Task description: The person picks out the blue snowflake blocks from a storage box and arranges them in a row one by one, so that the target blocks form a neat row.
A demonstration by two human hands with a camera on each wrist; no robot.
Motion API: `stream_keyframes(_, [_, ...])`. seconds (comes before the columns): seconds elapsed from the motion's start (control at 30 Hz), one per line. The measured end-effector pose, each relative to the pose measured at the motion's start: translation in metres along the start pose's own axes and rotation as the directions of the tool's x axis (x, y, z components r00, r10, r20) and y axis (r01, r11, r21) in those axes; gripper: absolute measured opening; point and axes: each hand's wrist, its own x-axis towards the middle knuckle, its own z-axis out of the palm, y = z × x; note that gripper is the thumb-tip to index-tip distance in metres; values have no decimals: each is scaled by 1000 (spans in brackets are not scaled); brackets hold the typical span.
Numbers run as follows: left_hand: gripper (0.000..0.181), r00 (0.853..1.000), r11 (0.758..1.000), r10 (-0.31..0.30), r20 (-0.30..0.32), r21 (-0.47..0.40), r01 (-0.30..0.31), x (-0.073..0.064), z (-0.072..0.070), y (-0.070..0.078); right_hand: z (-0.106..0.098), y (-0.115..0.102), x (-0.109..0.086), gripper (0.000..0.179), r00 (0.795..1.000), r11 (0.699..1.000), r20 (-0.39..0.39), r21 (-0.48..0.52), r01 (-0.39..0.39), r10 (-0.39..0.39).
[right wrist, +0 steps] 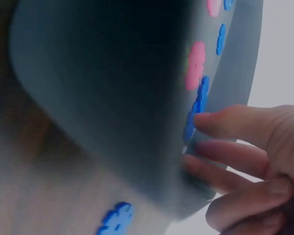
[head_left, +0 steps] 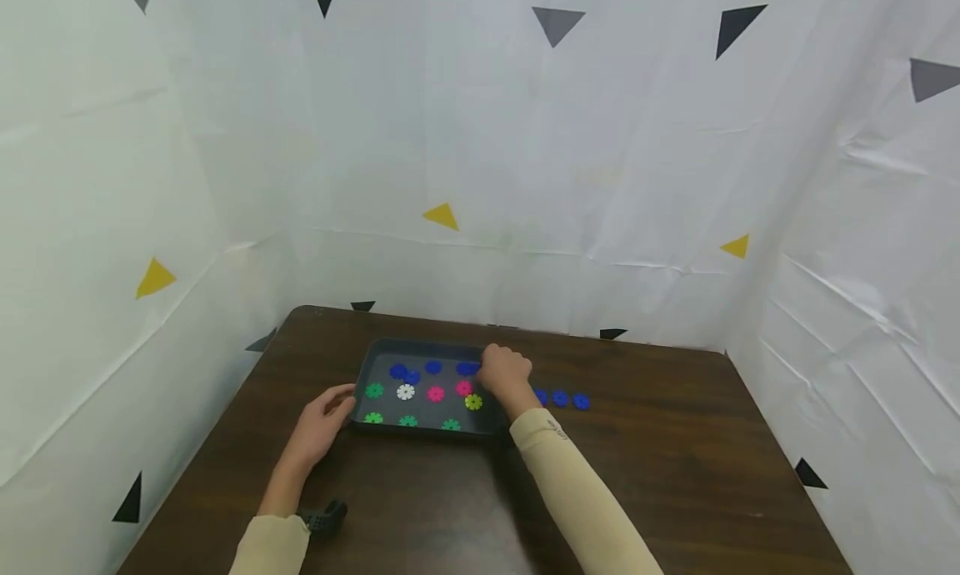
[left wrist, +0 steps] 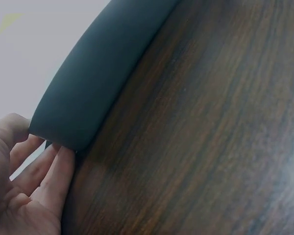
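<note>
A dark grey tray holds several flower-shaped plastic discs in blue, green, white, pink and yellow. At its near-left corner my left hand grips the tray wall, thumb at the rim and fingers low on the outside. My right hand reaches over the tray's right end. In the right wrist view its thumb and fingertips pinch a blue disc low in the tray, beside another blue disc. A pink disc lies close by. From the head, the right fingertips are hidden behind the hand.
A few more blue discs lie in a row on the brown wooden table, right of the tray. A dark band is at the left wrist. White sheeting with printed triangles surrounds the table's back and sides.
</note>
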Motion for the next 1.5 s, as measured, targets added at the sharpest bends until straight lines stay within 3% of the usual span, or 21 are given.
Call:
stream_keyframes(0.2, [53, 999, 999, -30, -17, -14, 29, 3, 6, -3, 2, -7, 0, 19, 999, 996, -28, -83, 17, -20])
stream_keyframes(0.43, [51, 999, 999, -45, -27, -21, 44, 4, 2, -5, 3, -13, -1, 16, 999, 988, -14, -145, 43, -46])
stream_keyframes(0.8, [51, 999, 999, -43, -28, -23, 42, 2, 0, -6, 1, -16, -3, 34, 999, 992, -8, -120, 43, -45])
stream_keyframes(1.1, [51, 999, 999, -39, -25, -20, 39, 2, 4, -4, 3, -15, -2, 31, 998, 988, -19, -147, 50, -54])
stream_keyframes(1.4, [52, 999, 999, -38, -16, -18, 38, 1, 3, -3, 3, -13, -2, 17, 996, 984, 15, -150, 91, -90])
stream_keyframes(1.5, [53, 999, 999, -32, -11, -16, 32, 1, 4, -3, 2, -11, -1, 24, 997, 986, 32, -147, 79, -75])
